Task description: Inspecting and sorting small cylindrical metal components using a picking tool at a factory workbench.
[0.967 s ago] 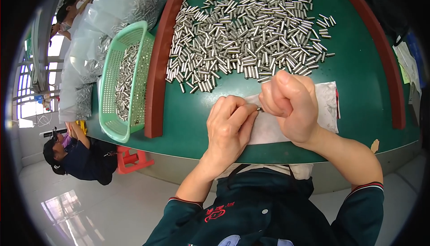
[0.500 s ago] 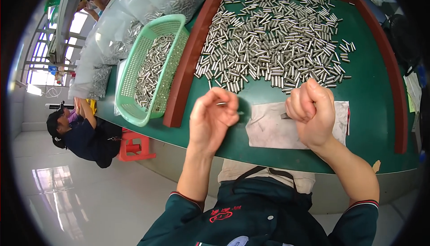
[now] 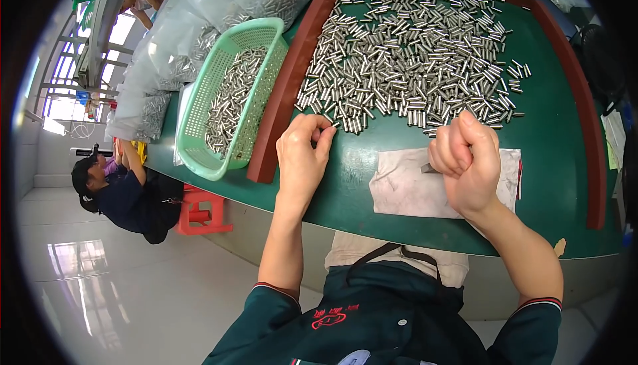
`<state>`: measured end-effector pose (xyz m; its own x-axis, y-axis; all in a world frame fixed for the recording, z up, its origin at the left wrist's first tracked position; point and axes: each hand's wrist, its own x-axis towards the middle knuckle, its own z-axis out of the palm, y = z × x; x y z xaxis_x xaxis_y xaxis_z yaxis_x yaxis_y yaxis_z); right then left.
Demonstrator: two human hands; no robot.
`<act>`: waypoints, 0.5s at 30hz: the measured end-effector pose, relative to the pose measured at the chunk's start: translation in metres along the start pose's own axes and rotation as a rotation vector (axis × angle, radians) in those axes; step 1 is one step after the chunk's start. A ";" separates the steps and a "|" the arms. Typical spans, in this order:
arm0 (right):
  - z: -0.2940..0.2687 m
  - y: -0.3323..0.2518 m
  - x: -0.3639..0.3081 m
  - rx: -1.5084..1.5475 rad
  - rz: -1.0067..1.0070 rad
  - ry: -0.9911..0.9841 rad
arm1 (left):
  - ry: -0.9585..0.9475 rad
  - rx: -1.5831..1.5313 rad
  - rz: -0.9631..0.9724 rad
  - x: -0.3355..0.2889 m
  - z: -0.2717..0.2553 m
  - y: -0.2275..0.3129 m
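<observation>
Many short, shiny metal pins [image 3: 405,59] lie loose in a broad heap on the green tabletop. At the heap's near left edge, my left hand [image 3: 302,152] pinches one small metal pin [image 3: 335,124] between thumb and forefinger. My right hand [image 3: 468,162] is closed in a fist, thumb uppermost, over a whitish stained cloth [image 3: 405,192] lying flat. From the fist's left side sticks the end of a flat grey metal piece [image 3: 428,168]; the rest of it is hidden in my fingers, so its kind cannot be told.
A brown-red raised border [image 3: 282,109] frames the heap on three sides. Left of it stands a green plastic basket [image 3: 189,145] holding more pins. Clear bags [image 3: 169,49] of metal parts line the left. A co-worker [image 3: 123,192] sits beyond, near a red stool [image 3: 203,209].
My left hand has moved left and turned over, from above the table beside the cloth to the heap's near left edge. My right fist has stayed nearly in place.
</observation>
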<state>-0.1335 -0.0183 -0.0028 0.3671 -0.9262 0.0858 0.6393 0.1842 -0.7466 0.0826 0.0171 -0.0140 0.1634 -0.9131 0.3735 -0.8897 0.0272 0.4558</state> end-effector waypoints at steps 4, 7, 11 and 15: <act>-0.001 -0.002 -0.001 0.006 0.016 0.008 | -0.039 -0.145 0.008 -0.007 -0.002 0.014; -0.003 0.000 0.000 0.036 0.016 0.006 | -0.169 -0.299 -0.002 -0.018 0.000 0.044; -0.001 -0.001 0.002 0.046 0.004 0.024 | -0.306 -0.372 0.131 -0.024 0.018 0.074; -0.004 -0.005 0.004 0.025 -0.054 0.028 | -0.261 -0.321 0.170 -0.026 0.027 0.072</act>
<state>-0.1378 -0.0241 -0.0012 0.3125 -0.9440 0.1064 0.6745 0.1416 -0.7245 0.0022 0.0321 -0.0126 -0.1233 -0.9557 0.2675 -0.7105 0.2731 0.6485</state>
